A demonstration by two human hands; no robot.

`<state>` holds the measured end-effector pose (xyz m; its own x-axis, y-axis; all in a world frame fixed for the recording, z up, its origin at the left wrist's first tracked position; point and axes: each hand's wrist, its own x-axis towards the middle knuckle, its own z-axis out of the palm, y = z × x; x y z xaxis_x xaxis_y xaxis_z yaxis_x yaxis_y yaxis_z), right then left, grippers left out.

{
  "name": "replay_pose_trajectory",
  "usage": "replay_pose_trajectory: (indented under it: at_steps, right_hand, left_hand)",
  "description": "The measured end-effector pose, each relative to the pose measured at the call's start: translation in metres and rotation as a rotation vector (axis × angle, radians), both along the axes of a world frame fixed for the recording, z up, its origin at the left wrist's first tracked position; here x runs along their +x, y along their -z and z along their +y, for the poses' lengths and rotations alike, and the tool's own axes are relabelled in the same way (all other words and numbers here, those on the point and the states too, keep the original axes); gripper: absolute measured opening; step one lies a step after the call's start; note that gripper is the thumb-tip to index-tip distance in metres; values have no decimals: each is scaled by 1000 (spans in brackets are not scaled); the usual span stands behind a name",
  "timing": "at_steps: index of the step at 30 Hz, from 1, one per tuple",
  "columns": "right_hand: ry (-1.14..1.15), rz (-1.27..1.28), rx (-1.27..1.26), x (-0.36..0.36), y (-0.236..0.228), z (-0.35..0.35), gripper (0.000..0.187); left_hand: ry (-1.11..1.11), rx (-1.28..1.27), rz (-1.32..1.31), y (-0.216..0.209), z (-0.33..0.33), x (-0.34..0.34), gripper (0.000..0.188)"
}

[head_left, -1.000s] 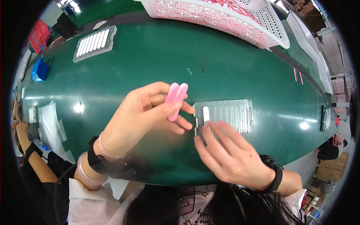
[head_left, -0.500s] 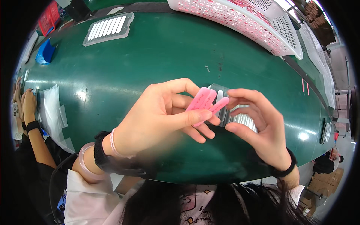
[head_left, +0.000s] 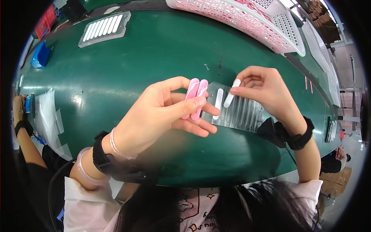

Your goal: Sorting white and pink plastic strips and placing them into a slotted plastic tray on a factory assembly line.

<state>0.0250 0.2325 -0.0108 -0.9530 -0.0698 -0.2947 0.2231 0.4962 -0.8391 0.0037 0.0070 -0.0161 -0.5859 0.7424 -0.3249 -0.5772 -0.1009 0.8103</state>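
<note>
Left hand [head_left: 164,106] pinching, lower fingers [head_left: 193,128] extended; right hand [head_left: 270,87] pinching, other fingers [head_left: 254,81] curled.

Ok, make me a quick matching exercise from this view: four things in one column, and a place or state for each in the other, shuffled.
Things:
1. Left hand
2. Right hand
3. White perforated basket
4. Blue object

Places and states:
A. At the top edge of the picture, pink pieces showing inside
B. Pinching a white strip over the clear grooved tray
C. On the left part of the green table
D. Holding pink strips

Pairs: 1-D, 2-B, 3-A, 4-C
</note>
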Motion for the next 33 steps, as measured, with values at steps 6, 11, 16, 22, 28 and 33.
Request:
replay_pose_trajectory:
  at_steps: [6,11,16,22,28,33]
  right_hand:
    - [-231,276,485,15,-1,-15,37]
    - [-400,372,605,39,-12,-22,66]
    - [-416,339,618,37,-8,-15,82]
    - [-359,456,595,15,-1,-12,73]
    - [-111,58,-371,11,-14,-28,41]
    - [-35,87,-607,5,-12,-34,13]
  left_hand:
    - [7,-7,1,1,-1,-1,30]
    - [-22,12,3,4,-2,1,28]
    - [-39,41,12,7,0,2,25]
    - [-7,36,73,5,1,2,20]
    - [-7,46,108,9,1,1,19]
    - [-9,70,-21,4,1,2,23]
